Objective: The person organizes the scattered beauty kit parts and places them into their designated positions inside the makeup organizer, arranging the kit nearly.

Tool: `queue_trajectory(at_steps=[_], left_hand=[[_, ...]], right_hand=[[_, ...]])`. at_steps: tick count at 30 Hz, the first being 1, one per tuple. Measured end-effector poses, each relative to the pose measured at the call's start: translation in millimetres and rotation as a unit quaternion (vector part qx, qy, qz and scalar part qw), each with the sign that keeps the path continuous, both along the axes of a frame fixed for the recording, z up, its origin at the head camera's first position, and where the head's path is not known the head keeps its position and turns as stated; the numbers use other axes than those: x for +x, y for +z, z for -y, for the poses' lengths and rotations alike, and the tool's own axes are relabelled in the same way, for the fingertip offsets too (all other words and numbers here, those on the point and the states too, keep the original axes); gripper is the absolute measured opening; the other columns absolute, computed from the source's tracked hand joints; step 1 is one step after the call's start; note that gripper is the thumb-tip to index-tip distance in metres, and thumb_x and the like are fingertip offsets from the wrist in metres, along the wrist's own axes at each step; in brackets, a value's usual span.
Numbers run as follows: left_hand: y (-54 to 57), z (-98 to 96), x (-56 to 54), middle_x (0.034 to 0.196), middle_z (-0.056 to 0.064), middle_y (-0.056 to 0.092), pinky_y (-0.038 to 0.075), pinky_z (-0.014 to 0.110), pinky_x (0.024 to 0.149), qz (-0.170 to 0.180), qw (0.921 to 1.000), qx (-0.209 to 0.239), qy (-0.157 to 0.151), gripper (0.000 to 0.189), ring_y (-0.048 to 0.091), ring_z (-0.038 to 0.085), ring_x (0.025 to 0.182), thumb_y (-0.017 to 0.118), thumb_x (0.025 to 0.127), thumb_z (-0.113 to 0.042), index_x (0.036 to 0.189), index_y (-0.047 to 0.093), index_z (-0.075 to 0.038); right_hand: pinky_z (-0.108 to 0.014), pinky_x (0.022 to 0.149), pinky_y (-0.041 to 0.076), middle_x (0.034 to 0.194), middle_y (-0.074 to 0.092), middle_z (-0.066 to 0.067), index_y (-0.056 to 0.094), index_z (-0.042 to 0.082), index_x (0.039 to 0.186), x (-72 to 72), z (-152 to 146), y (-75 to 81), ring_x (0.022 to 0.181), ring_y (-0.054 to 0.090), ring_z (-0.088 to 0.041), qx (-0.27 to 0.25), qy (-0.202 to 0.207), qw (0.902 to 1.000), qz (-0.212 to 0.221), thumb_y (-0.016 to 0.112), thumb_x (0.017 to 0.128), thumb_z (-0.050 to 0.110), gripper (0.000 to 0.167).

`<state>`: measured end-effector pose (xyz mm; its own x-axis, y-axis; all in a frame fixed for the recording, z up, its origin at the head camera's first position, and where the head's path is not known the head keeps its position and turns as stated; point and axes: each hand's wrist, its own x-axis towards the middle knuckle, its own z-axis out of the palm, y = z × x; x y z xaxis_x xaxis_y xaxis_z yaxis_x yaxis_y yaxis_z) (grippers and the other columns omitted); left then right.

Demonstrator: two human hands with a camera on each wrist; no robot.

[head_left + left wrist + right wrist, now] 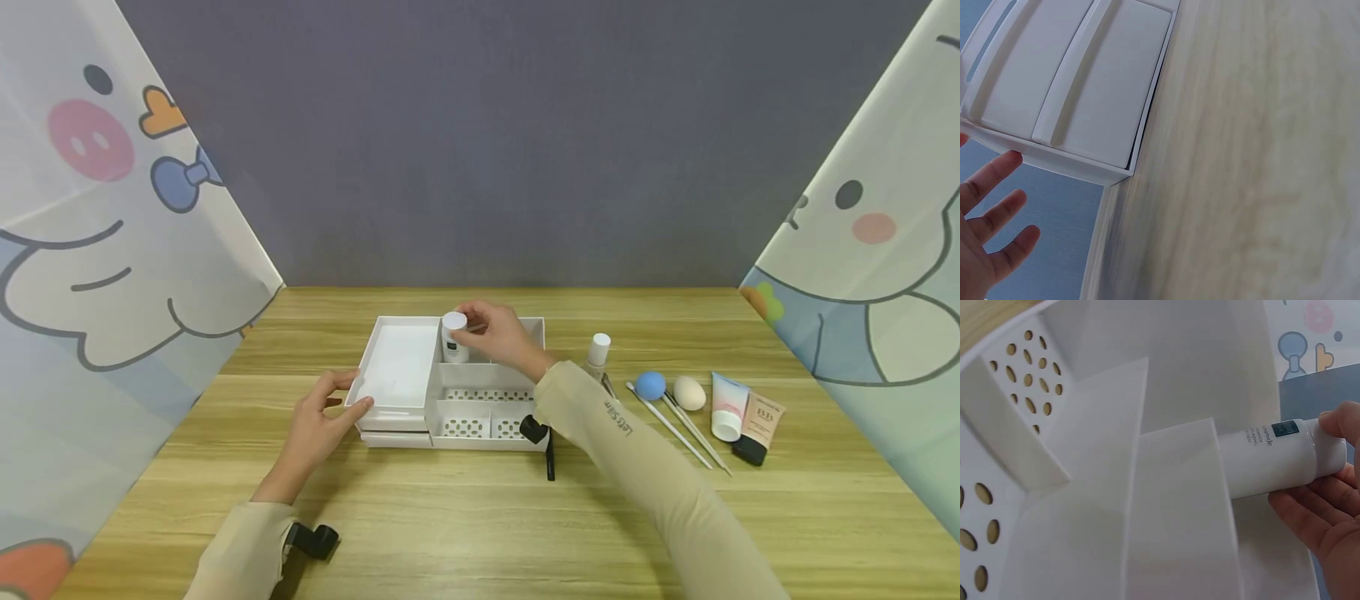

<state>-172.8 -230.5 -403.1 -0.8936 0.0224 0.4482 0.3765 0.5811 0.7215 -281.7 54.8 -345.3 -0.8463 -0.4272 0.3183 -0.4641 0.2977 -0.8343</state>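
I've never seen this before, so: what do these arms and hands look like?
They are a person's. The left hand and right hand are bare. The left sleeve and right sleeve are beige, the right one with dark lettering. A small black device sits at each wrist.

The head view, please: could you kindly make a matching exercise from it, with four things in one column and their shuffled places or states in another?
Column one
1. Left hand
2. Right hand
3. Blue ball
4. Tan tube

Column two
A. Beside the cream egg-shaped item
B. Touching the left end of the white organizer
C. Lying down, with a black cap
D. Holding a white bottle by its cap

Pairs: 1-B, 2-D, 3-A, 4-C
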Motion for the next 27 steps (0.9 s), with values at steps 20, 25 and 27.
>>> queue_trajectory(at_steps=[20,25,27], left_hand=[[-0.4,-0.8,0.4,0.123,0.013,0.067,0.045,0.035,0.085,-0.003,1.0,0.004,-0.002,0.031,0.053,-0.002,0.101,0.075,0.088,-0.008,0.117,0.064,-0.005],[-0.6,-1.0,0.3,0.122,0.012,0.068,0.045,0.03,0.084,-0.003,1.0,0.006,0.001,0.03,0.052,-0.004,0.101,0.075,0.088,-0.008,0.115,0.064,-0.004],[-0.7,-0.9,0.0,0.122,0.012,0.068,0.044,0.028,0.084,-0.002,1.0,0.004,0.002,0.03,0.052,-0.004,0.101,0.075,0.088,-0.008,0.116,0.064,-0.004]], right_hand=[[-0.028,0.089,0.053,0.118,0.067,-0.017,0.059,-0.003,0.128,-0.1,0.0,1.4,0.107,0.065,-0.027,0.053,0.014,0.9985,-0.005,0.069,0.095,0.012,0.038],[-0.028,0.089,0.053,0.118,0.066,-0.016,0.058,-0.003,0.13,1.2,0.2,2.3,0.107,0.064,-0.027,0.058,0.013,0.9982,-0.01,0.069,0.096,0.014,0.04],[-0.029,0.089,0.053,0.118,0.066,-0.017,0.058,-0.003,0.131,1.5,0.4,2.7,0.106,0.064,-0.027,0.058,0.013,0.9982,-0.012,0.069,0.096,0.014,0.041]])
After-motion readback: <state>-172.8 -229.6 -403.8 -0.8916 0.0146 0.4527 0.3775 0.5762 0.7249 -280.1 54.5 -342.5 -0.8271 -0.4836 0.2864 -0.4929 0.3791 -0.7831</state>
